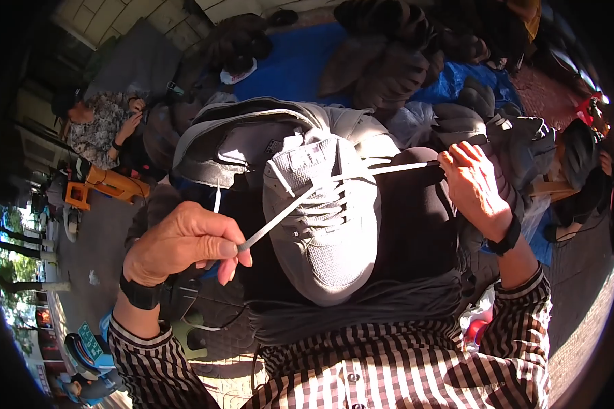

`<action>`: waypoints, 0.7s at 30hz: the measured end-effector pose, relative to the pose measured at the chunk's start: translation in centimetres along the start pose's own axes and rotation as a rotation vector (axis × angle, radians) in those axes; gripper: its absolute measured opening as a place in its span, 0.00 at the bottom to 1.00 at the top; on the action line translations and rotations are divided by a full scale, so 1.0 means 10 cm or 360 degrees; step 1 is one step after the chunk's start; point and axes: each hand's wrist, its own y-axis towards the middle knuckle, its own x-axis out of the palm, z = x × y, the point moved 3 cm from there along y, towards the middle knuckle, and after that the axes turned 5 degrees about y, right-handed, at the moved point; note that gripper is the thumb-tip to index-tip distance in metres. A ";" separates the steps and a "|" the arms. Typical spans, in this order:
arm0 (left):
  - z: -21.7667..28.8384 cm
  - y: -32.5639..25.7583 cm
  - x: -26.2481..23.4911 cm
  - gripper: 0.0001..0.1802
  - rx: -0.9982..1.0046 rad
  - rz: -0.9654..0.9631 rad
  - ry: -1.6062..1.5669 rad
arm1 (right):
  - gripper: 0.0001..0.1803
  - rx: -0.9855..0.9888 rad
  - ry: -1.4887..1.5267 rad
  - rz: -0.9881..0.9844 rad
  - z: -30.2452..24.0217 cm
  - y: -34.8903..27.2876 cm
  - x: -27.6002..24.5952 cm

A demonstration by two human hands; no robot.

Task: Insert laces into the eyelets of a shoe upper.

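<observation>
A light grey sneaker (331, 262) rests on my lap with its toe pointing toward me, its upper laces threaded in rows. A pale flat shoelace (276, 219) runs across its tongue, pulled taut to both sides. My left hand (184, 244) pinches one end between thumb and finger, left of the toe. To the right of the shoe, my right hand (476, 187) grips the other end, where a dark tip shows. Behind the sneaker lies a second grey shoe (205, 146) on its side, a white lace end hanging from it.
A bundle of dark cords (355, 313) lies across my lap. Heaps of dark shoes (382, 71) cover a blue sheet (290, 58) ahead. Several grey shoes (518, 140) are piled at the right. Another person (99, 129) sits at the left near an orange stool (106, 184).
</observation>
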 end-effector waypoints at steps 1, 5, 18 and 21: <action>-0.06 0.04 -0.02 0.11 -0.0013 0.0003 0.0027 | 0.08 -0.0009 -0.0018 0.0014 -0.01 0.01 0.00; -0.46 0.16 -0.18 0.11 -0.0089 0.0244 0.0161 | 0.08 0.0043 -0.0034 0.0017 0.03 0.02 0.04; -0.44 0.22 -0.12 0.02 0.0434 0.0885 0.1448 | 0.12 0.0140 -0.0030 0.0129 0.37 -0.31 0.06; -0.46 0.19 -0.06 0.03 0.0216 0.0870 0.1142 | 0.10 0.0173 0.0027 0.0145 0.32 -0.33 -0.01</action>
